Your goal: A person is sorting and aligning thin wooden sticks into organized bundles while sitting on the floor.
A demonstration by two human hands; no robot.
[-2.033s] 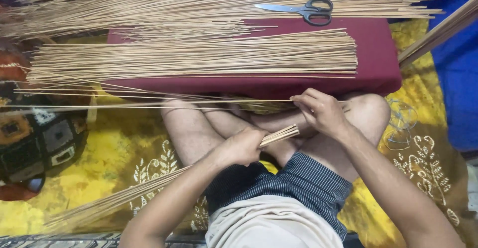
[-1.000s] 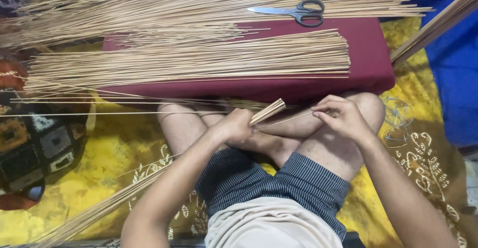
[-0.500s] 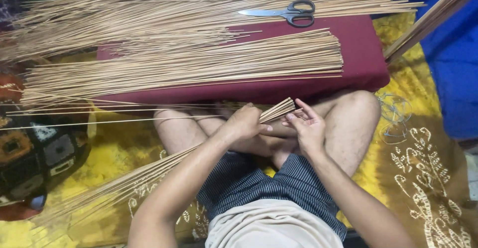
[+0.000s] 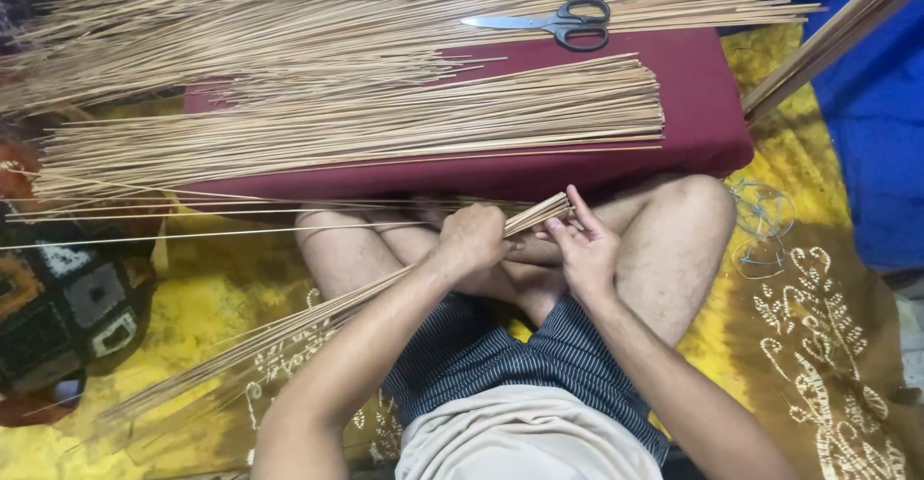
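Note:
My left hand (image 4: 472,240) is closed around a long bundle of thin tan sticks (image 4: 289,331) that runs down to the lower left across my lap. Its cut ends stick out just past my fist. My right hand (image 4: 585,247) is at those ends, fingertips touching them, fingers spread. A flat layer of sorted sticks (image 4: 385,124) lies on the maroon cushion (image 4: 707,124) in front of my crossed legs. A larger loose heap of sticks (image 4: 337,13) lies behind it.
Black-handled scissors (image 4: 558,23) rest on the sticks at the cushion's far side. Another stick bundle (image 4: 837,32) slants in at the upper right over blue cloth. A yellow patterned cloth (image 4: 818,287) covers the floor. A dark patterned bag (image 4: 67,316) sits at the left.
My right hand has come in from the right knee to the bundle's ends. My left hand has raised the bundle slightly and tilted its ends toward the cushion.

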